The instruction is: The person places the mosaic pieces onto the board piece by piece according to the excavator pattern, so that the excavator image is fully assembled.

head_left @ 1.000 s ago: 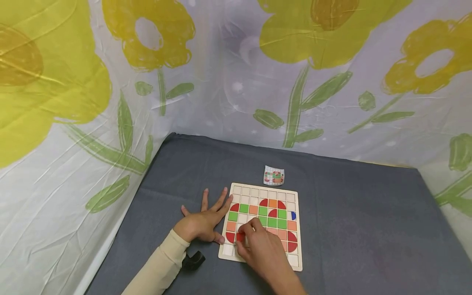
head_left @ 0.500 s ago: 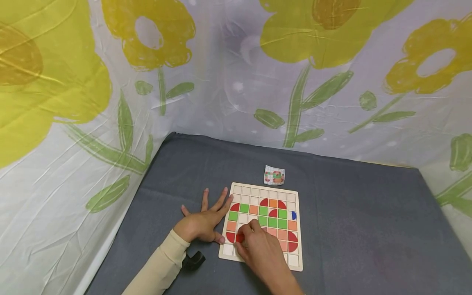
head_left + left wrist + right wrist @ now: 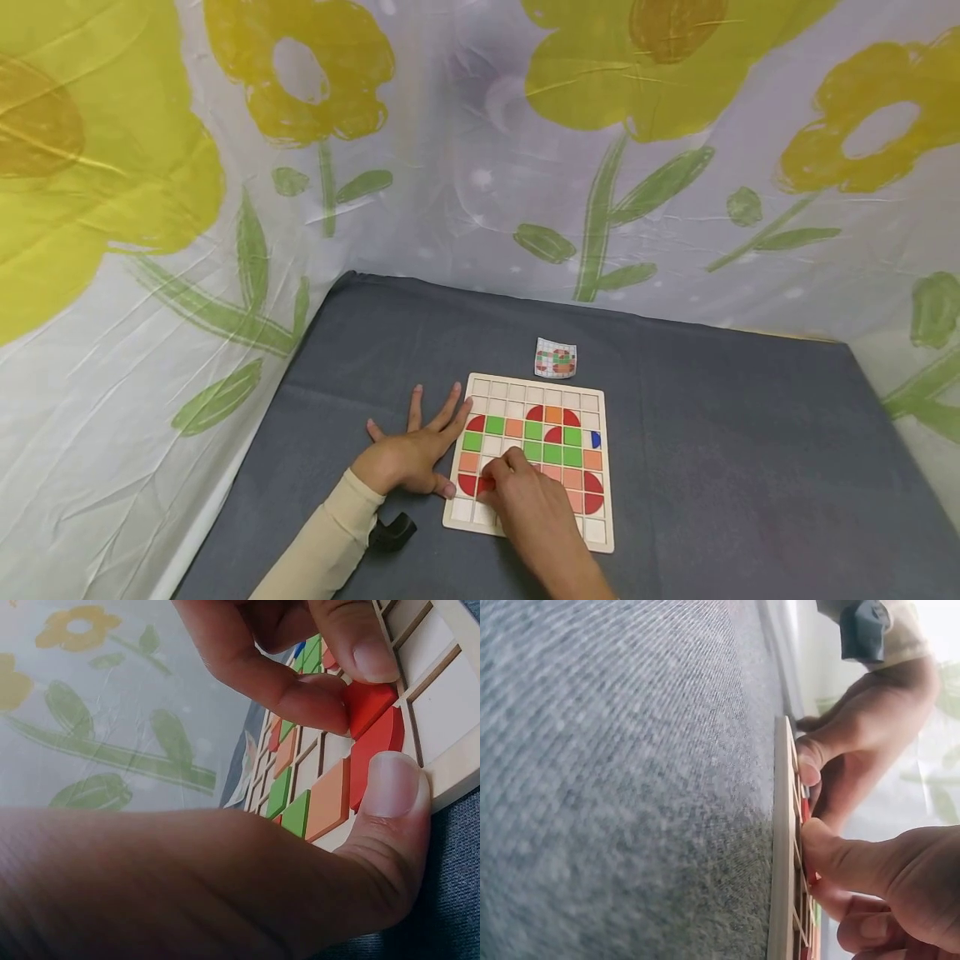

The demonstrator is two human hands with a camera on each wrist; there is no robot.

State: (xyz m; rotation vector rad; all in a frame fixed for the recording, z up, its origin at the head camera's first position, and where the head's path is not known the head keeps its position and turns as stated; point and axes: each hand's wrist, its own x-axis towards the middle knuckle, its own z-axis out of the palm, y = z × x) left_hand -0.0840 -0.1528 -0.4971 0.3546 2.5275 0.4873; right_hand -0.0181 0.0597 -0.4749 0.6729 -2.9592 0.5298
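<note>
A square wooden puzzle board [image 3: 585,402] with a raised grid lies on the table. Coloured tiles fill part of its cells: red quarter circles, green squares and orange squares. Over its lower left, my right hand [image 3: 536,508] pinches a red quarter-circle tile [image 3: 369,705] between thumb and finger, down in the grid beside another red tile [image 3: 377,750]. My left hand [image 3: 411,458] spreads flat along the board's left side, fingers straight. In the left wrist view its thumb [image 3: 394,787] presses at the board's edge, right at that second red tile. The right hand hides several cells.
A small printed card [image 3: 556,358] showing a coloured grid pattern lies just beyond the board. Dark grey cloth [image 3: 735,450] covers the table, and a flower-printed curtain [image 3: 450,192] rises behind and on the left. A black device [image 3: 393,532] is at the left wrist.
My right fingers have shifted slightly on the red tile, which now sits flatter and closer against the neighbouring red tile. The left hand keeps its place.
</note>
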